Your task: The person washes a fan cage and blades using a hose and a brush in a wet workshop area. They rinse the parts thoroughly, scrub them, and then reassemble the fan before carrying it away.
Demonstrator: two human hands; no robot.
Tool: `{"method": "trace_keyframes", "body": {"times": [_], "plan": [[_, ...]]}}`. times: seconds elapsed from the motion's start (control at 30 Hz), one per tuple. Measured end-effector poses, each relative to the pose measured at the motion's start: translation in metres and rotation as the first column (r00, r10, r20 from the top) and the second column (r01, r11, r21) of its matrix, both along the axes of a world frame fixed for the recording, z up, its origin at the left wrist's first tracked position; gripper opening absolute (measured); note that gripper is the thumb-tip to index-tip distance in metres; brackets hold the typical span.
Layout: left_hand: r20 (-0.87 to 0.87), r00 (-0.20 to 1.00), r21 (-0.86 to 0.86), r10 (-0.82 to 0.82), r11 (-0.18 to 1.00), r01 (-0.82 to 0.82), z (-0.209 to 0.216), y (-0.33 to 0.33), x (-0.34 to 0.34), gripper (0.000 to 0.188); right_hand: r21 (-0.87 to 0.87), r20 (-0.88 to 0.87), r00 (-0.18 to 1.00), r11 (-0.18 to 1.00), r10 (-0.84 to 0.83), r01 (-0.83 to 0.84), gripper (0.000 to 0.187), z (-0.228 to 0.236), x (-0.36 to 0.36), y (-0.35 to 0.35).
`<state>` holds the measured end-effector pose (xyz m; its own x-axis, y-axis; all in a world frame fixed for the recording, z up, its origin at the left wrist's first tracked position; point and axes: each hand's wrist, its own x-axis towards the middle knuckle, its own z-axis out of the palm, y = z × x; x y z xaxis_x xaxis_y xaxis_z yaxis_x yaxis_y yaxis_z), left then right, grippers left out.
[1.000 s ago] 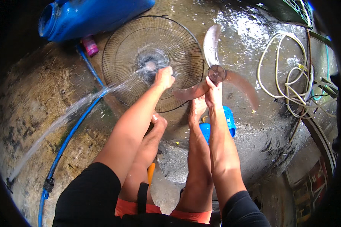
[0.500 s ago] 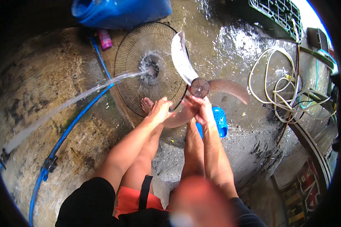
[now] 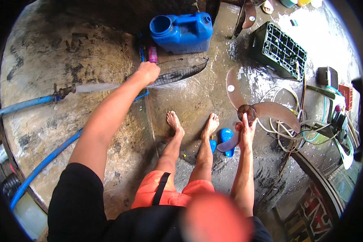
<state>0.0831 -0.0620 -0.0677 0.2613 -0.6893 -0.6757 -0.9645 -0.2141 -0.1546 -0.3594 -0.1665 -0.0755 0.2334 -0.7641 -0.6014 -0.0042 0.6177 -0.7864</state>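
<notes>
My left hand (image 3: 148, 74) is closed at the near-left edge of a round wire fan grille (image 3: 181, 71), which stands tilted and shows almost edge-on. The fingers' exact hold is partly hidden. A water jet (image 3: 97, 87) runs from a tap-like nozzle (image 3: 66, 91) on a blue hose toward the grille's lower side. Out to the right, my right hand (image 3: 247, 135) grips a brown see-through fan blade (image 3: 276, 113) near its round hub. One blade points away from me, another to the right, and a third hangs down past the hand.
A blue jerrycan (image 3: 185, 34) stands beyond the grille, beside a pink bottle (image 3: 152, 54). At the right are a dark green crate (image 3: 282, 50) and a coiled pale hose (image 3: 278, 129). Blue clogs (image 3: 226, 141) lie near my bare feet on wet concrete.
The grille went from lying face-up by my foot to tilted edge-on farther off, with my left hand at its rim. My right hand carried the fan blade to the right. The view shifted too.
</notes>
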Motion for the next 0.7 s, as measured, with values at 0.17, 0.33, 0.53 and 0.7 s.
{"method": "trace_keyframes", "body": {"times": [0.17, 0.33, 0.53, 0.7], "plan": [[0.022, 0.982, 0.177, -0.188, 0.967, 0.181, 0.027, -0.024, 0.023, 0.018, -0.168, -0.174, 0.931, 0.922, 0.321, -0.349, 0.029, 0.008, 0.009, -0.027], [0.012, 0.947, 0.161, -0.322, 0.935, 0.316, 0.043, -0.022, 0.017, 0.018, -0.385, -0.305, 0.770, 0.667, 0.560, -0.638, 0.041, 0.004, 0.064, -0.059], [-0.018, 0.939, 0.156, -0.342, 0.927, 0.341, 0.032, -0.002, 0.002, 0.025, -0.204, -0.030, 0.629, 0.612, 0.777, -0.764, 0.032, -0.029, 0.128, -0.029], [0.031, 0.929, 0.029, -0.368, 0.930, 0.368, 0.025, 0.012, 0.009, 0.025, 0.134, 0.159, 0.736, 0.725, 0.658, -0.676, 0.030, -0.053, 0.119, 0.026]]}}
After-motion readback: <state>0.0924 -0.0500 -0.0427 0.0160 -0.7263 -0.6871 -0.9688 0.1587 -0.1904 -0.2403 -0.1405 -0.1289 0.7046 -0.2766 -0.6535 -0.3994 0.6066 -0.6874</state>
